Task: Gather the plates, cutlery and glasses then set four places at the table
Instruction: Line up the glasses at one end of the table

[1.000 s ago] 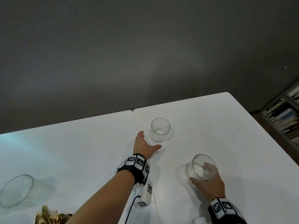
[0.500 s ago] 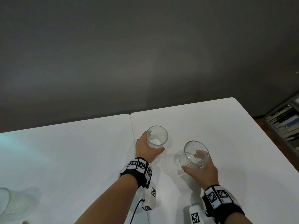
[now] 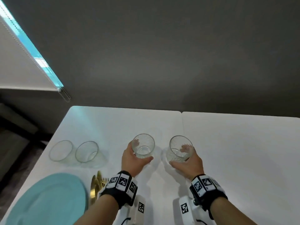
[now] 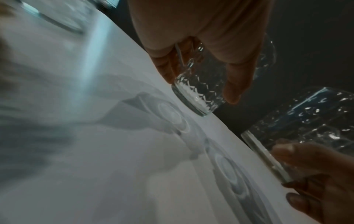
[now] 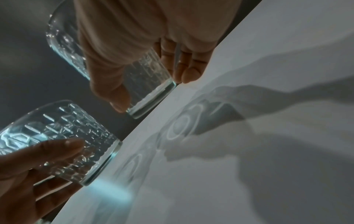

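Two patterned clear glasses hang just above the white table (image 3: 235, 143), side by side. My left hand (image 3: 140, 151) grips the left glass (image 3: 143, 139) round its side, thumb in front. My right hand (image 3: 179, 155) grips the right glass (image 3: 178, 142) the same way. In the left wrist view my fingers (image 4: 235, 84) wrap the glass (image 4: 197, 94), whose base is clear of its shadow. The right wrist view shows my right-hand glass (image 5: 147, 84) off the table too, with the left-hand glass (image 5: 63, 136) beside it.
Two more clear glasses (image 3: 60, 152) (image 3: 86, 151) stand at the table's left end. A teal plate (image 3: 47, 200) lies at the near left, with gold cutlery (image 3: 95, 185) beside it. The table's left edge drops to dark floor. A dark wall stands behind.
My left hand closed round its glass, and both hands lifted their glasses and carried them left. The view swung left, bringing the other two glasses, the plate and the cutlery into sight.
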`<state>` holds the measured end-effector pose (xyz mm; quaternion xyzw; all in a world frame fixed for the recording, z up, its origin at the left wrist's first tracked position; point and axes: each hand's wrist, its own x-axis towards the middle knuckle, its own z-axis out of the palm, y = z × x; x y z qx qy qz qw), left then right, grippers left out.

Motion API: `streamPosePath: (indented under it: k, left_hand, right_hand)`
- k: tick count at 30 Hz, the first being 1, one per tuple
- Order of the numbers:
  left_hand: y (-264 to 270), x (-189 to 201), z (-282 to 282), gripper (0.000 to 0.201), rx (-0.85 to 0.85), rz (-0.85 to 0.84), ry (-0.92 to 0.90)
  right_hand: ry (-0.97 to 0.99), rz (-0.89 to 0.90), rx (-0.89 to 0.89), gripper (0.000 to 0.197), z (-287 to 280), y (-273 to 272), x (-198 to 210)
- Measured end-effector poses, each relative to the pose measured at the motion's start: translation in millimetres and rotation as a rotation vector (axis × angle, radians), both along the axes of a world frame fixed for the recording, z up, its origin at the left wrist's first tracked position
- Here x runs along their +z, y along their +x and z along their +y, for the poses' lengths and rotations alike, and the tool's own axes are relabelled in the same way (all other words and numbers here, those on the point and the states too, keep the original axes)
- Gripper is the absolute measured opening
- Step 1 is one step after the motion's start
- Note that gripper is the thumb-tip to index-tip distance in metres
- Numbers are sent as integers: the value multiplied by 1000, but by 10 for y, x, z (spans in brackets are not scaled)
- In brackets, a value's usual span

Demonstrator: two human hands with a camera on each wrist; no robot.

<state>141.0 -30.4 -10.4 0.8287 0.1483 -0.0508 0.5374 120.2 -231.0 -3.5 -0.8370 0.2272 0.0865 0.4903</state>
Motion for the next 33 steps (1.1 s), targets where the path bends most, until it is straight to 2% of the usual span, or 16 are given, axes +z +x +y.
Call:
streamPosePath:
  k: [5, 11, 22, 28, 31, 33]
  left_hand:
    - [-243, -36, 466, 79, 95, 21, 34]
    - [-405, -61, 715, 83, 124, 83, 58]
    - [-453, -18, 901, 83, 72, 186, 158]
    - [-414, -70, 898, 86, 130, 208, 184]
    - [-377, -151, 914, 91, 142, 241, 274]
    - [-341, -195, 927, 88, 152, 264, 310]
  right_hand:
    - [-27, 20, 115, 76, 577, -38, -73]
    - [-67, 48, 182, 75, 955, -73, -218]
    - [-101, 56, 299, 78, 1223, -79, -310]
    - [-108, 59, 329, 79, 1279, -78, -314]
    - [-112, 64, 344, 80, 1303, -92, -321]
    - [-104, 65, 348, 83, 1316, -100, -318]
